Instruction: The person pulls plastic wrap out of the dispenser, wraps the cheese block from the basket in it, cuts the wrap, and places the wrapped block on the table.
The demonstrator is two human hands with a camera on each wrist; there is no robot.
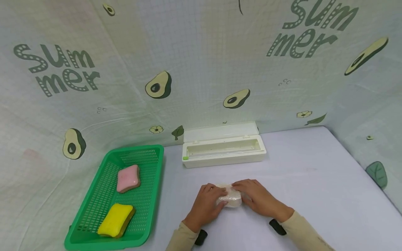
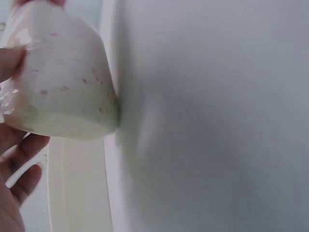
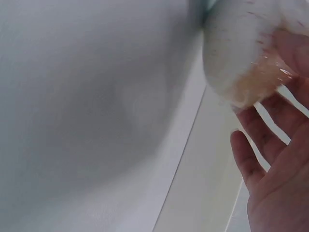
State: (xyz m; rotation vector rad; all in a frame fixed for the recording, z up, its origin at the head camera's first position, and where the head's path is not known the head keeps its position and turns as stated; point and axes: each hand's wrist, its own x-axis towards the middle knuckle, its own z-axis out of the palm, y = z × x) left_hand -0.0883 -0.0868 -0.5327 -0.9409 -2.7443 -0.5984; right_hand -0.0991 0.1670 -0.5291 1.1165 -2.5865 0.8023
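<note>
A white block with red flecks (image 1: 231, 197), apparently a sponge wrapped in clear plastic film, is held between both hands above the pale tabletop. My left hand (image 1: 205, 205) grips its left end, thumb on the near side and fingers over the top. The right hand (image 1: 262, 199) holds the opposite end in the same way. Glossy film and a beige-pink layer show on the sponge (image 3: 258, 58) in the right wrist view. From the left wrist, the sponge (image 2: 72, 77) shows its flecked face, with fingers (image 2: 24, 154) under it.
A long white cling film box (image 1: 224, 162) with its lid raised stands at the back. To the left is a green basket (image 1: 153, 205) holding a pink sponge (image 1: 128, 178) and a yellow sponge (image 1: 115, 220). A printed cloth (image 1: 194, 52) hangs behind the table.
</note>
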